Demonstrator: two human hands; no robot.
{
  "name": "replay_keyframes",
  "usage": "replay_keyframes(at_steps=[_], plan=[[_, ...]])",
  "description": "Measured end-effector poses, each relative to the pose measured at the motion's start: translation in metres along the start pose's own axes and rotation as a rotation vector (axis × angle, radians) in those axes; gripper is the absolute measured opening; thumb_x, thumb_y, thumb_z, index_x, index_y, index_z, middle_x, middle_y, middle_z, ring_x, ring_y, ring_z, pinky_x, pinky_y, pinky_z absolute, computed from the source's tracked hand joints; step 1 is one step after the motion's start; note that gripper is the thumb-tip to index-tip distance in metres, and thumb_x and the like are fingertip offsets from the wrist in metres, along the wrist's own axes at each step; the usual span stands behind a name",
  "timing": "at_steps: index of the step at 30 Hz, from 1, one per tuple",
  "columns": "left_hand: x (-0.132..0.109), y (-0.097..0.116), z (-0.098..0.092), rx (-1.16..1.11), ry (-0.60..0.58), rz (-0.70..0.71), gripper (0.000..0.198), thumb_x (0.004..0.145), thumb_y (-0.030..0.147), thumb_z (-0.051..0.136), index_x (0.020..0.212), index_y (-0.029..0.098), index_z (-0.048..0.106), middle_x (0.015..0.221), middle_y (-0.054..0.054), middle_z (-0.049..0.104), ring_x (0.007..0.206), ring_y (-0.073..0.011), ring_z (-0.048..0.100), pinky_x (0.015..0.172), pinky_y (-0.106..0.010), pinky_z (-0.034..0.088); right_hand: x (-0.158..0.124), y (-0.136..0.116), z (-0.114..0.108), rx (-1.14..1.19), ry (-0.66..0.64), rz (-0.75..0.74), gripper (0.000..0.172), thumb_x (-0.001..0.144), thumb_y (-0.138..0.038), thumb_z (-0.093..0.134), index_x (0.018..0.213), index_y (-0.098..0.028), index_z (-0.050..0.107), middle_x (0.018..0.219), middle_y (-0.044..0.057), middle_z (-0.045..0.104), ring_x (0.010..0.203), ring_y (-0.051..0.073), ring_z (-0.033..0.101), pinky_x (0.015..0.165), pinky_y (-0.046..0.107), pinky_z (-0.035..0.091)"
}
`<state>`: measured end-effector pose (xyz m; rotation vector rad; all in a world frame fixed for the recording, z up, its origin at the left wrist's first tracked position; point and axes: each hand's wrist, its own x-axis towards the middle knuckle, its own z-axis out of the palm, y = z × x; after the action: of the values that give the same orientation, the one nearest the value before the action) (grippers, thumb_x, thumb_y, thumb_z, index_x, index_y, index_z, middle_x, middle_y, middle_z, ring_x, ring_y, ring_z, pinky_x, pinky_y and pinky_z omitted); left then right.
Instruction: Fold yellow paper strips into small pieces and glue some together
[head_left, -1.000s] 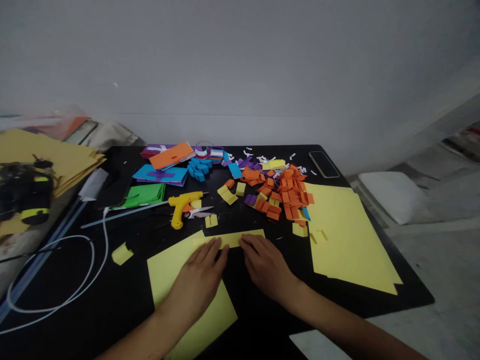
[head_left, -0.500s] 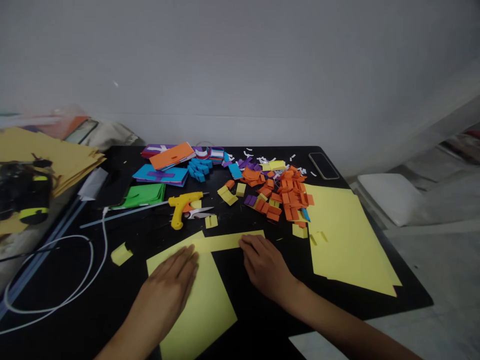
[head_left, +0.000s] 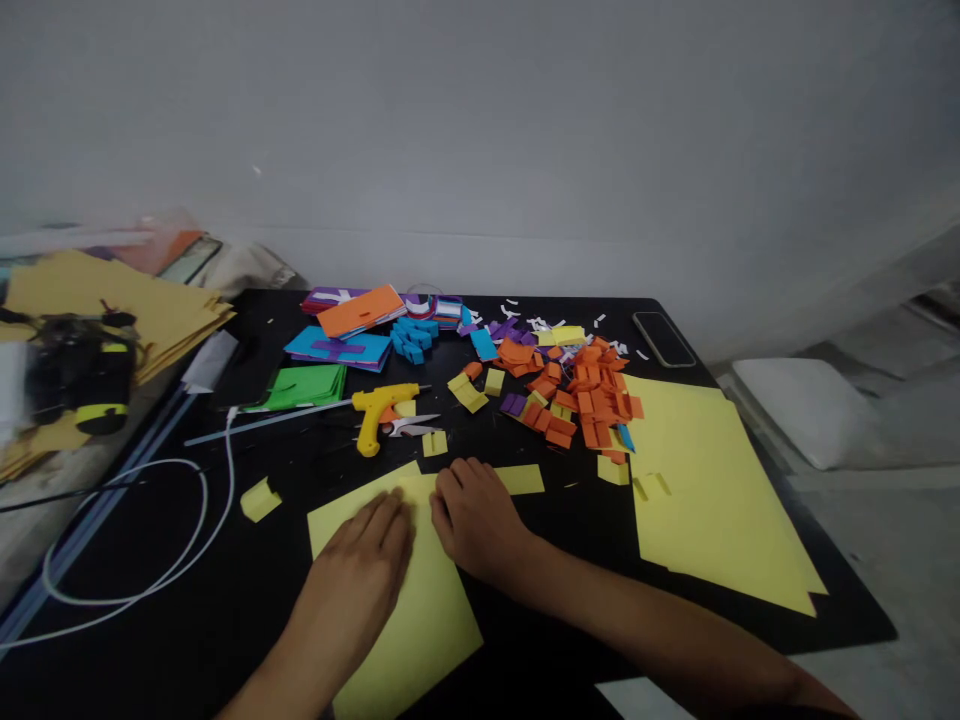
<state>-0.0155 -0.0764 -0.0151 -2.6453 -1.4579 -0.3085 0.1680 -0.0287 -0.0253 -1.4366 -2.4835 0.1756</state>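
Observation:
A yellow paper sheet (head_left: pixel 420 620) lies slanted on the black table in front of me. Across its top edge runs a narrow yellow paper strip (head_left: pixel 523 480), which reaches out to the right over the table. My left hand (head_left: pixel 367 550) rests on the sheet with its fingers stretched out close together, near the strip's left end. My right hand (head_left: pixel 480 515) is closed over the middle of the strip, its fingers bent and its fingertips mostly hidden. Just beyond the hands are a yellow glue gun (head_left: pixel 370 415), scissors (head_left: pixel 412 426) and a small folded yellow piece (head_left: pixel 434 443).
Orange folded paper pieces (head_left: pixel 596 395) are heaped beside a stack of yellow sheets (head_left: pixel 712 490) at the right. A phone (head_left: pixel 664 338) lies at the far right corner. Coloured folded papers (head_left: pixel 337 347) sit at the back left, and a white cable (head_left: pixel 202 540) loops at the left.
My right hand has slid left along the strip, from its right end to its middle, closer to my left hand. The view has shifted slightly; the left hand stays on the sheet.

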Motion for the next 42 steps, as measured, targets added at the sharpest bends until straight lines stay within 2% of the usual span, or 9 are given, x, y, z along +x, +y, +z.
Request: replay_keyframes(at_steps=[8,13,19,23,26,30,33,37,42], plan=[[-0.002,0.001,0.001,-0.020,0.022,-0.017,0.030,0.101,0.015,0.048,0.118,0.008,0.072,0.123,-0.017,0.075,0.115,-0.0333,0.072,0.095,-0.048,0.062,-0.016,0.019,-0.004,0.030,0.011,0.024,0.012,0.098,-0.015,0.055,0.087,-0.018,0.059,0.087,0.007,0.064,0.083,0.024,0.058,0.077,0.037,0.044],[-0.002,0.000,-0.001,-0.027,0.018,-0.006,0.030,0.101,0.016,0.048,0.118,0.008,0.072,0.123,-0.018,0.075,0.115,-0.0338,0.072,0.094,-0.048,0.062,-0.036,0.048,-0.012,-0.002,0.051,0.086,0.014,0.099,-0.015,0.054,0.086,-0.019,0.058,0.085,0.006,0.065,0.082,0.024,0.059,0.078,0.038,0.044],[-0.001,0.001,0.001,-0.014,0.044,-0.007,0.030,0.102,0.016,0.047,0.115,0.009,0.073,0.121,-0.017,0.076,0.112,-0.0325,0.073,0.093,-0.047,0.062,-0.065,0.086,-0.028,-0.046,0.084,0.157,0.020,0.104,-0.019,0.047,0.086,-0.019,0.058,0.083,0.006,0.064,0.077,0.024,0.059,0.070,0.037,0.042],[0.000,-0.002,-0.001,-0.024,0.036,-0.016,0.029,0.102,0.018,0.046,0.112,0.010,0.073,0.119,-0.017,0.075,0.108,-0.0326,0.072,0.091,-0.047,0.061,-0.075,0.100,-0.037,-0.045,0.105,0.183,0.020,0.103,-0.019,0.048,0.086,-0.019,0.058,0.081,0.006,0.063,0.075,0.023,0.058,0.070,0.037,0.041],[0.007,-0.007,-0.008,-0.082,-0.017,-0.050,0.028,0.103,0.023,0.047,0.105,0.012,0.072,0.113,-0.016,0.074,0.102,-0.0314,0.071,0.087,-0.047,0.061,-0.074,0.098,-0.039,-0.033,0.134,0.208,0.019,0.100,-0.018,0.050,0.083,-0.019,0.058,0.079,0.006,0.063,0.074,0.023,0.057,0.070,0.037,0.041],[0.031,-0.005,-0.014,-0.154,-0.089,-0.120,0.027,0.103,0.025,0.046,0.090,0.015,0.068,0.100,-0.014,0.069,0.087,-0.0283,0.067,0.080,-0.045,0.058,-0.062,0.079,-0.033,0.030,0.222,0.223,0.019,0.098,-0.018,0.054,0.079,-0.020,0.057,0.079,0.006,0.062,0.077,0.023,0.057,0.073,0.037,0.043],[0.053,0.009,-0.009,-0.268,-0.134,-0.141,0.024,0.103,0.022,0.047,0.089,0.016,0.066,0.091,-0.009,0.066,0.086,-0.0247,0.066,0.080,-0.038,0.056,-0.050,0.062,-0.026,0.092,0.194,0.153,0.015,0.097,-0.016,0.056,0.082,-0.020,0.058,0.081,0.005,0.064,0.079,0.022,0.059,0.075,0.036,0.045],[0.075,0.030,0.000,-0.331,-0.287,-0.181,0.015,0.100,0.020,0.053,0.091,0.019,0.066,0.090,-0.007,0.068,0.086,-0.0232,0.068,0.074,-0.032,0.051,-0.040,0.050,-0.019,0.098,0.117,0.115,0.012,0.096,-0.014,0.058,0.086,-0.020,0.059,0.084,0.005,0.065,0.081,0.023,0.061,0.077,0.036,0.048],[0.083,0.028,0.001,-0.351,-0.337,-0.227,0.015,0.099,0.020,0.056,0.087,0.019,0.065,0.089,-0.006,0.070,0.086,-0.0226,0.068,0.072,-0.031,0.048,-0.038,0.053,-0.019,0.094,0.045,0.118,0.009,0.096,-0.014,0.060,0.089,-0.019,0.058,0.088,0.006,0.066,0.084,0.024,0.063,0.078,0.038,0.050]])
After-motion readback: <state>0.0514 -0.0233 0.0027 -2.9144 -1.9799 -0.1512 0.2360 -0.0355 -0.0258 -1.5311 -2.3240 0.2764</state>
